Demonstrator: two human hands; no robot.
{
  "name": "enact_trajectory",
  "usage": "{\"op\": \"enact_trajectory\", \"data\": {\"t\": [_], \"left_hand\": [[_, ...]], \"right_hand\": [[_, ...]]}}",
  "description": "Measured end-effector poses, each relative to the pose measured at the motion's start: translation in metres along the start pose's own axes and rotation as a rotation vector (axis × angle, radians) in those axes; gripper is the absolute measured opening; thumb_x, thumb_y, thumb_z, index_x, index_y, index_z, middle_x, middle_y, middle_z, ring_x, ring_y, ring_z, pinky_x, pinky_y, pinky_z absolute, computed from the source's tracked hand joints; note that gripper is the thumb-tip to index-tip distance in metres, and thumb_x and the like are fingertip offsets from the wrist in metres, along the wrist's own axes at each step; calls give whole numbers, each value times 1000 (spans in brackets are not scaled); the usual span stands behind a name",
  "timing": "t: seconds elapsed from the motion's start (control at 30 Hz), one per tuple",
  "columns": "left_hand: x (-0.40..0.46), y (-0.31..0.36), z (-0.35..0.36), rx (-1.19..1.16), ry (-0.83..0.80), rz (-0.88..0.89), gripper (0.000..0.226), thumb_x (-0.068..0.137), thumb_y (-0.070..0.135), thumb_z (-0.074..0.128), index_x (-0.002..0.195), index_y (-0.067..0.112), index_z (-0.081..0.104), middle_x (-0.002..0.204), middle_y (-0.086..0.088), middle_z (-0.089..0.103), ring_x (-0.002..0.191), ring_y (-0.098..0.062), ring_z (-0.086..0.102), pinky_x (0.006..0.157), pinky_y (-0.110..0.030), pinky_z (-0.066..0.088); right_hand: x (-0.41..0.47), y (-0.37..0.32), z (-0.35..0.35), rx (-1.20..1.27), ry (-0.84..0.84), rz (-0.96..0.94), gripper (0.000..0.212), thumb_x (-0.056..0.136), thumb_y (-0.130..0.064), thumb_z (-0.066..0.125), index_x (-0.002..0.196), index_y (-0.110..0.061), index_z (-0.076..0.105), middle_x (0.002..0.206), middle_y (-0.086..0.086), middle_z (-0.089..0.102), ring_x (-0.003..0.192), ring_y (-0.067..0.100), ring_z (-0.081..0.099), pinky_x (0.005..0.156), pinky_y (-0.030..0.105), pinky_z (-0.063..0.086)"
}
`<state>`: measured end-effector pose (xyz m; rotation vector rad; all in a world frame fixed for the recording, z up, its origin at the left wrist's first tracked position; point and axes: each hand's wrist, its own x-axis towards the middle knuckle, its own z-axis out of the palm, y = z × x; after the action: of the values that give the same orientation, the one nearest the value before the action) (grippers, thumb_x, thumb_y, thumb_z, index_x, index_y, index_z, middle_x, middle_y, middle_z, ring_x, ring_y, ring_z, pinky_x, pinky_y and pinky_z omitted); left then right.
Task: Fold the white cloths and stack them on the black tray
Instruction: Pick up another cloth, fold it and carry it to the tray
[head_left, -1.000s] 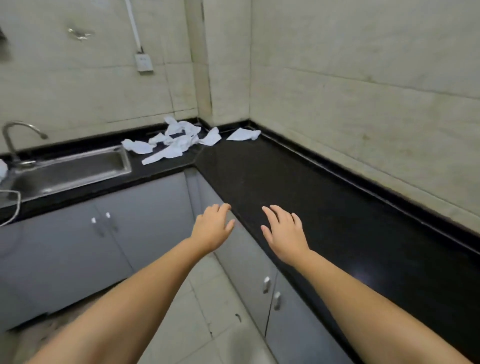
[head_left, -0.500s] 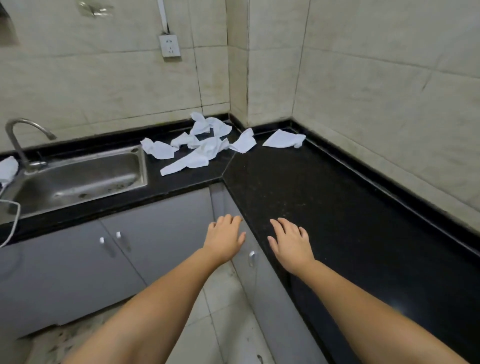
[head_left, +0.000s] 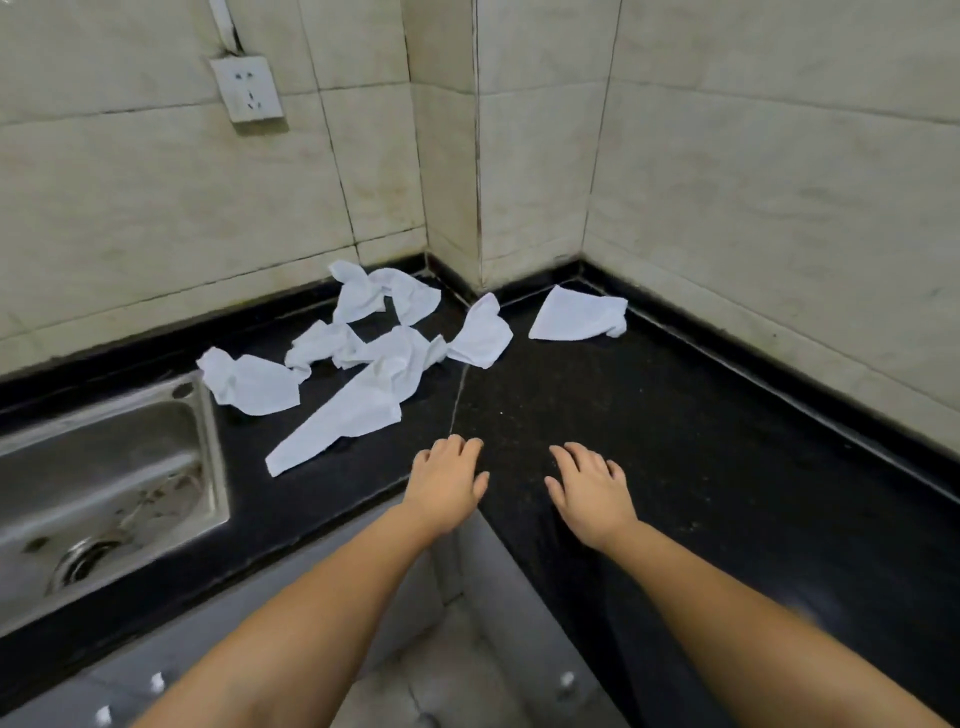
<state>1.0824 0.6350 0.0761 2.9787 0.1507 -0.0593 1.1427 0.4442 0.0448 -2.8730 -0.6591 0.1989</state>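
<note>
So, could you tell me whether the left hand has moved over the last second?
Yes. The left hand has moved forward from over the grey cabinet doors to over the black stone counter's front edge.

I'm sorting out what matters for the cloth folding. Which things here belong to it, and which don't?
For the job:
crumpled white cloths
separate white cloth near the corner
left hand
right hand
No black tray in view.

Not part of it:
steel sink
white wall socket
black stone counter

A: corner kitchen? Cream tiled walls (head_left: 753, 171), socket (head_left: 248, 88) up left.
B: yep, black L-shaped bench (head_left: 649, 415), steel sink (head_left: 104, 478) left, grey cabinets (head_left: 363, 613) under it.
</note>
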Motion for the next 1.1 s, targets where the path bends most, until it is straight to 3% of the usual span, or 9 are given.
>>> {"op": "enact_trajectory", "data": {"t": [0.2, 0.4, 0.63, 0.77, 0.87, 1.0, 1.1], "left_hand": [[110, -45, -17, 45, -23, 129, 44, 96, 38, 43, 136, 20, 39, 132, -4, 48, 121, -23, 46, 102, -39, 38], [210, -39, 0, -10, -122, 283, 45, 97, 36, 41, 138, 19, 37, 137, -5, 45, 127, -22, 42, 106, -38, 33], [341, -14, 24, -64, -164, 253, 43, 97, 32, 41, 136, 13, 39, 132, -8, 46, 120, -25, 45, 97, -38, 40], [396, 4, 40, -30, -183, 297, 41, 97, 29, 42, 134, 13, 41, 132, -9, 47, 119, -26, 45, 95, -38, 41], [418, 9, 53, -8, -187, 313, 39, 97, 30, 42, 132, 13, 43, 132, -9, 47, 119, -26, 45, 95, -39, 38], [426, 8, 65, 44, -194, 315, 36, 95, 30, 45, 126, 12, 45, 129, -9, 44, 118, -26, 42, 93, -39, 38], [427, 6, 68, 50, -157, 328, 27, 97, 24, 40, 118, 10, 51, 125, -9, 47, 114, -25, 44, 88, -36, 38]], "right_hand": [[79, -10, -5, 55, 10, 162, 50, 101, -41, 29, 147, -23, 24, 154, 0, 24, 141, 19, 24, 117, 42, 18], [157, 27, -12, 35, -6, 296, 48, 101, -40, 30, 145, -22, 27, 152, 2, 28, 139, 21, 28, 114, 42, 20], [266, 111, -37, 162, 68, 510, 47, 100, -33, 36, 144, -17, 32, 147, 7, 36, 133, 27, 36, 107, 45, 31], [316, 153, -40, 224, 67, 518, 42, 100, -21, 37, 141, -15, 37, 145, 9, 37, 127, 31, 40, 99, 46, 37], [348, 168, -39, 261, 75, 420, 44, 96, -11, 39, 139, -17, 42, 146, 8, 36, 127, 32, 38, 103, 47, 36], [381, 168, -37, 296, 51, 392, 45, 98, -16, 39, 143, -22, 38, 151, 8, 26, 134, 30, 29, 109, 45, 30], [388, 167, -29, 150, -49, 432, 43, 96, -14, 41, 138, -22, 42, 152, 11, 22, 135, 33, 26, 107, 46, 30]]}}
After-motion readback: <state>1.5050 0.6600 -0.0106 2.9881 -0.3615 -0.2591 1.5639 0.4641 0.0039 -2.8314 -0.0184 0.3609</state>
